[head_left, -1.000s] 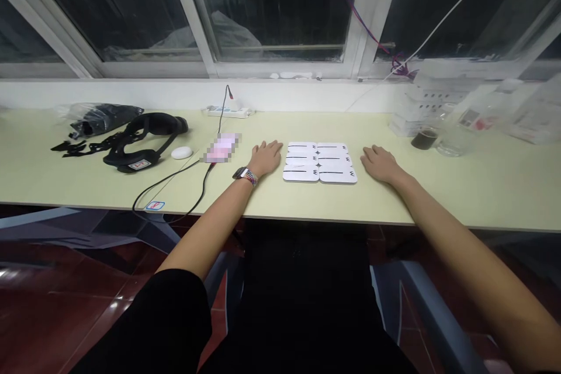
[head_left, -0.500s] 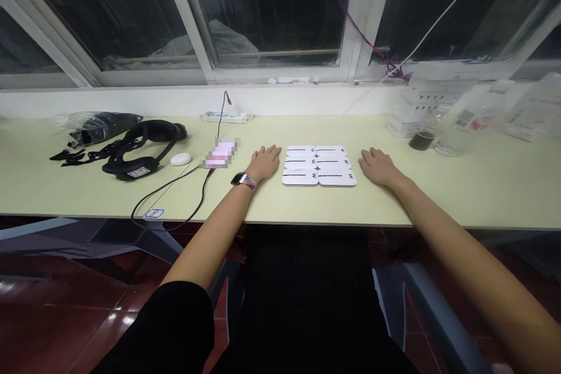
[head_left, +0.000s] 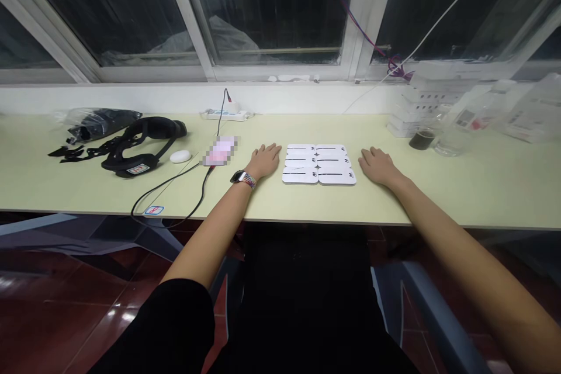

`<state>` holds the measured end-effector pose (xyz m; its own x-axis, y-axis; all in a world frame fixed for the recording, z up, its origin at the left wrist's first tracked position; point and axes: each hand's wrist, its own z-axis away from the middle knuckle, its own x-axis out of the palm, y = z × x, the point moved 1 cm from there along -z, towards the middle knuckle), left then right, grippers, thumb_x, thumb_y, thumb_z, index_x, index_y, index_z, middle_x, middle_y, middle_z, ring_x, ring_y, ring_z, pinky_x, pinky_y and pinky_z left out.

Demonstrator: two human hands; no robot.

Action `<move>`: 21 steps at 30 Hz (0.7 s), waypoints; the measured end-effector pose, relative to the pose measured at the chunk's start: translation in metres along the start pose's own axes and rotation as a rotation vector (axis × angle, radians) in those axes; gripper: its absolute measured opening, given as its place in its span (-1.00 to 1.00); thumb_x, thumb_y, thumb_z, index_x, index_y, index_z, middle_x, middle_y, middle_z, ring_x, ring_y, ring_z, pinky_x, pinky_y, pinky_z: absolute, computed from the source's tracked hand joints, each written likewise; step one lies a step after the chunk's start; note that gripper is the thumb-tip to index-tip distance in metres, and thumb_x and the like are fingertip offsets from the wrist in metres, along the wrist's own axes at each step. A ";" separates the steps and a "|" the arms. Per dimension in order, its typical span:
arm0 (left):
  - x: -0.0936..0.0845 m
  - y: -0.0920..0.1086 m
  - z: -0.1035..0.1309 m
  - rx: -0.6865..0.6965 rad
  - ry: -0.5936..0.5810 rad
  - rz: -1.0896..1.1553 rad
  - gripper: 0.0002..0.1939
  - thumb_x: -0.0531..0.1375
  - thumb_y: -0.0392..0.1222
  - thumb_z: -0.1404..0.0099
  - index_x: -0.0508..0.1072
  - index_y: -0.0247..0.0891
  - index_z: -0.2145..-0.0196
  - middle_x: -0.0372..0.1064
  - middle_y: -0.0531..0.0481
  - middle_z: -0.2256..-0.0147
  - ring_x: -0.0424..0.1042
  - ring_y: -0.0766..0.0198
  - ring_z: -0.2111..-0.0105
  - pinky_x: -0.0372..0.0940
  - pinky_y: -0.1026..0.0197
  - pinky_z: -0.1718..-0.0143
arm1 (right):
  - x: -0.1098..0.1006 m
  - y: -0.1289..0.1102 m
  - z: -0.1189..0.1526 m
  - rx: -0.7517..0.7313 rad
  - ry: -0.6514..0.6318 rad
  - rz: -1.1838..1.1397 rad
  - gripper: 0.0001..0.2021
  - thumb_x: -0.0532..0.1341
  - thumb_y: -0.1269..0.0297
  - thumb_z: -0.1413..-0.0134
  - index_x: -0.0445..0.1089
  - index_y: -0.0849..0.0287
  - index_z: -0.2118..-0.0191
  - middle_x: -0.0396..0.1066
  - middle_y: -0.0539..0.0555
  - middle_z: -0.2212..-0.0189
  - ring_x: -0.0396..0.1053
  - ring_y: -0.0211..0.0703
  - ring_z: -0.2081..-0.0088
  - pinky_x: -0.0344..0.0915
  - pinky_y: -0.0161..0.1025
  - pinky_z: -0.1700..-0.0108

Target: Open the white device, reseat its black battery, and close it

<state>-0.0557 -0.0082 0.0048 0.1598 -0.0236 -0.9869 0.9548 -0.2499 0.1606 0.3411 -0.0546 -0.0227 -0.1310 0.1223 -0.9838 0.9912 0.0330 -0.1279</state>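
Note:
Several white cards (head_left: 300,159) with rounded corners lie in two columns on the pale yellow-green table (head_left: 307,204). Each bears a black line and a letter-like mark. Just left of the cards, my left hand (head_left: 265,162) rests palm down on the table, fingers out, with a watch (head_left: 243,178) on its wrist. To their right, my right hand (head_left: 377,166) lies flat in the same way, fingers stretched out. Neither hand touches the cards or holds anything.
A phone (head_left: 220,151) with a black cable, a white oval case (head_left: 180,156) and a black headset (head_left: 140,155) lie at left. A power strip (head_left: 228,115) is by the wall. At right stand a cup of dark liquid (head_left: 422,139), white boxes (head_left: 427,97) and a clear bottle (head_left: 456,134).
The view has shifted very slightly. Both hands and the cards stay in the same places.

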 end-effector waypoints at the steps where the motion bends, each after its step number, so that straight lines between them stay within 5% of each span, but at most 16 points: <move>1: 0.000 0.000 0.000 0.002 -0.001 0.001 -0.33 -0.21 -0.07 -0.62 0.11 -0.15 -0.59 -0.08 -0.03 -0.61 -0.08 -0.23 -0.59 -0.13 -0.32 -0.56 | 0.000 0.000 0.000 -0.001 0.001 0.000 -0.52 -0.15 0.08 -0.51 0.37 0.18 -0.19 0.40 0.41 -0.25 0.33 0.34 -0.29 0.26 0.30 -0.33; 21: 0.002 -0.003 -0.001 0.008 0.012 0.010 -0.35 -0.17 -0.04 -0.62 0.13 -0.04 -0.58 -0.04 0.01 -0.60 -0.06 -0.21 -0.58 -0.12 -0.32 -0.55 | 0.003 0.003 -0.001 -0.012 0.017 -0.008 -0.53 -0.15 0.07 -0.51 0.37 0.14 -0.19 0.43 0.37 -0.17 0.33 0.35 -0.28 0.28 0.29 -0.31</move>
<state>-0.0580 -0.0069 0.0028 0.1721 -0.0144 -0.9850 0.9511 -0.2577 0.1700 0.3433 -0.0527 -0.0263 -0.1392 0.1391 -0.9804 0.9899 0.0455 -0.1341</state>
